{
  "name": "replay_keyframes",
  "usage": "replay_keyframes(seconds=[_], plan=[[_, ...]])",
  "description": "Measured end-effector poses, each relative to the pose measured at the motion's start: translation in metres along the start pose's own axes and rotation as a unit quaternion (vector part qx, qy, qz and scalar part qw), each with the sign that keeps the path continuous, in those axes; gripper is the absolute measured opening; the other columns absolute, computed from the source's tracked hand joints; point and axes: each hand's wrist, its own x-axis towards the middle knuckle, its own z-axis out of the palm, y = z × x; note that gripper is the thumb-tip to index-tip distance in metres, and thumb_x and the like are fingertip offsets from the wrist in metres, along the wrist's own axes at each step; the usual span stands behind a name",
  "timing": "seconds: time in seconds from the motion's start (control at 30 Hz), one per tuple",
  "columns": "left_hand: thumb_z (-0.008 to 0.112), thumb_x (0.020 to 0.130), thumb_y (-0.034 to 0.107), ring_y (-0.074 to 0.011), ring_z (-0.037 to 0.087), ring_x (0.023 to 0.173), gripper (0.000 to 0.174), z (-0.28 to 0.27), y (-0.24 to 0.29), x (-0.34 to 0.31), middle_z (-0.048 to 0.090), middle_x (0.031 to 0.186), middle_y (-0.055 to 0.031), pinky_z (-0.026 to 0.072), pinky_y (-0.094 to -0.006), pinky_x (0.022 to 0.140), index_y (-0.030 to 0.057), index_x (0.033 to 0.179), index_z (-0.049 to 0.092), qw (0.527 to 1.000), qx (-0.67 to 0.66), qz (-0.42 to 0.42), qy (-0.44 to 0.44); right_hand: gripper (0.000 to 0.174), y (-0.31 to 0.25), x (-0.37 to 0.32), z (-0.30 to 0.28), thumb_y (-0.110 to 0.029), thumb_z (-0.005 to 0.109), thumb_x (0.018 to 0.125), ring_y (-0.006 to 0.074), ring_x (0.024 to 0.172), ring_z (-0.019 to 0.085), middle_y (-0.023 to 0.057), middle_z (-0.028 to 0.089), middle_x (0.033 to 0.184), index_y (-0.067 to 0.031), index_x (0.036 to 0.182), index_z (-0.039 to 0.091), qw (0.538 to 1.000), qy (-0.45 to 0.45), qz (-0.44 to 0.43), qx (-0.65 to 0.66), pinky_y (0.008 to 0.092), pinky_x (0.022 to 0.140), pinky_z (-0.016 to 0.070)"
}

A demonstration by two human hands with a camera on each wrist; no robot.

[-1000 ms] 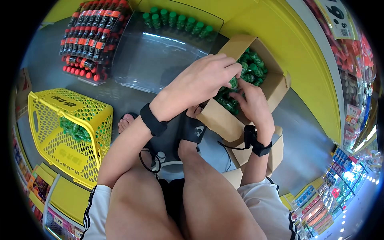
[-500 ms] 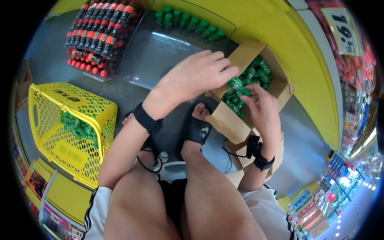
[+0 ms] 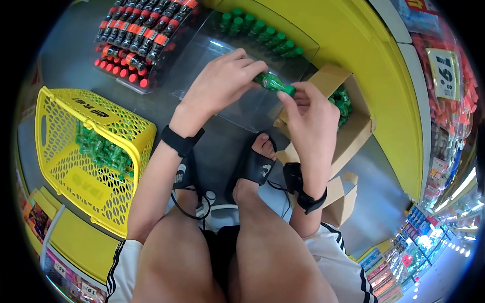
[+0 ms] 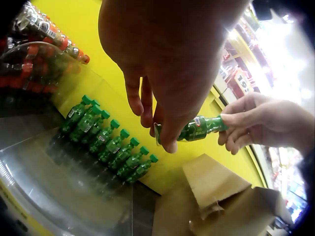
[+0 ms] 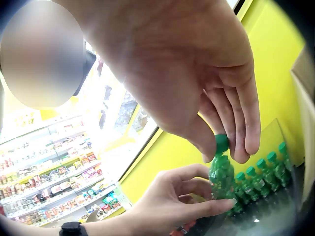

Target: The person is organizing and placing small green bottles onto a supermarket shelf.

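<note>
A small green bottle [image 3: 273,83] is held between both hands over the clear plastic tray [image 3: 237,108]. My left hand [image 3: 217,81] grips its base end, and my right hand [image 3: 314,118] pinches the green cap. The left wrist view shows the bottle [image 4: 196,129] lying roughly level, the left thumb over its base and the right hand [image 4: 268,120] at its cap. In the right wrist view the left fingers wrap the bottle [image 5: 222,177] below the right hand's pinch. A row of green bottles [image 3: 265,35] stands along the tray's back edge.
An open cardboard box [image 3: 353,139] with green bottles [image 3: 342,103] stands at the right. A yellow basket [image 3: 144,139] at the left holds more green bottles [image 3: 103,149]. Stacked dark bottles with red caps [image 3: 144,33] are beside the tray. My feet are below the hands.
Both hands have risen from the box and moved toward the tray with a green bottle. The left hand now grips the bottle's base end. The head view has shifted slightly.
</note>
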Motion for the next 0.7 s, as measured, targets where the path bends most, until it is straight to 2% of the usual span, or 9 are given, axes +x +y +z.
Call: replay_keyframes(seconds=[0.17,0.27,0.33,0.4,0.47,0.5,0.6,0.67,0.7], plan=[[0.086,0.085,0.014,-0.034,0.069,0.105,0.04,0.019,-0.023,-0.007,0.073,0.105,-0.0098,0.0593,-0.0453,0.085,0.0083,0.121,0.071,0.997,-0.002,-0.045,0.068,0.02,-0.018,0.033,0.037,-0.014,0.082,0.091,0.0411,0.082,0.075,0.0213,0.075,0.085,0.0016,0.102,0.075,0.999,0.023,-0.036,-0.028,0.0484,0.073,0.0582],[0.085,0.087,0.017,-0.0398,0.07,0.103,0.042,0.024,-0.03,-0.008,0.073,0.108,-0.0133,0.0596,-0.0488,0.083,0.0066,0.125,0.071,0.99,-0.009,-0.12,0.076,0.021,-0.018,0.057,0.06,-0.014,0.082,0.09,0.044,0.084,0.075,0.0251,0.074,0.085,0.0041,0.097,0.073,0.995,0.025,-0.071,-0.062,0.0496,0.074,0.0594],[0.081,0.092,0.014,-0.0452,0.072,0.1,0.037,0.028,-0.036,-0.004,0.075,0.108,-0.0191,0.0596,-0.0523,0.082,0.0047,0.126,0.069,0.971,-0.042,-0.225,0.064,0.022,-0.013,0.072,0.076,-0.013,0.083,0.089,0.0447,0.084,0.075,0.0263,0.074,0.085,0.0056,0.094,0.073,0.994,0.026,-0.092,-0.05,0.0495,0.074,0.0607],[0.078,0.094,0.013,-0.0465,0.073,0.101,0.036,0.035,-0.045,-0.001,0.076,0.108,-0.0218,0.0596,-0.0533,0.084,0.004,0.127,0.069,0.964,-0.066,-0.252,0.056,0.022,-0.009,0.086,0.089,-0.013,0.084,0.088,0.0456,0.084,0.076,0.0271,0.075,0.086,0.0058,0.093,0.073,0.995,0.012,-0.087,-0.057,0.0497,0.074,0.0621],[0.076,0.096,0.012,-0.0477,0.073,0.102,0.035,0.044,-0.055,0.002,0.077,0.108,-0.0245,0.0595,-0.0544,0.086,0.0034,0.128,0.068,0.954,-0.088,-0.281,0.048,0.023,-0.001,0.096,0.107,-0.019,0.084,0.089,0.0356,0.084,0.079,0.0156,0.079,0.084,-0.0006,0.101,0.079,0.994,0.007,-0.059,-0.088,0.0442,0.079,0.0623],[0.074,0.096,0.012,-0.0482,0.073,0.104,0.034,0.049,-0.059,0.004,0.078,0.108,-0.026,0.0593,-0.0548,0.088,0.0019,0.128,0.067,0.952,-0.101,-0.283,0.058,0.023,0.001,0.099,0.113,-0.019,0.084,0.089,0.0356,0.084,0.079,0.0156,0.079,0.084,-0.0006,0.101,0.079,0.994,0.005,-0.059,-0.087,0.0442,0.079,0.0623],[0.072,0.096,0.012,-0.0491,0.073,0.108,0.034,0.057,-0.07,0.011,0.078,0.112,-0.0277,0.059,-0.0549,0.092,-0.0007,0.127,0.066,0.949,-0.135,-0.277,0.071,0.022,0.007,0.108,0.124,-0.018,0.084,0.089,0.0386,0.085,0.079,0.0175,0.079,0.084,-0.0008,0.101,0.079,0.995,0.008,-0.054,-0.083,0.0474,0.08,0.0623],[0.073,0.096,0.013,-0.0494,0.072,0.11,0.035,0.062,-0.074,0.015,0.077,0.116,-0.0279,0.0589,-0.0546,0.094,-0.0018,0.127,0.066,0.948,-0.156,-0.269,0.073,0.019,0.009,0.113,0.129,-0.011,0.08,0.09,0.0493,0.089,0.077,0.0295,0.076,0.09,0.0062,0.092,0.072,0.994,0.029,-0.07,-0.08,0.0537,0.078,0.0635],[0.073,0.096,0.014,-0.05,0.071,0.111,0.038,0.063,-0.074,0.018,0.077,0.117,-0.0283,0.0587,-0.0543,0.094,-0.0029,0.128,0.065,0.941,-0.165,-0.289,0.059,0.019,0.01,0.116,0.132,-0.011,0.08,0.09,0.0493,0.089,0.077,0.0295,0.076,0.09,0.0062,0.092,0.072,0.994,0.028,-0.068,-0.081,0.0537,0.078,0.0635]])
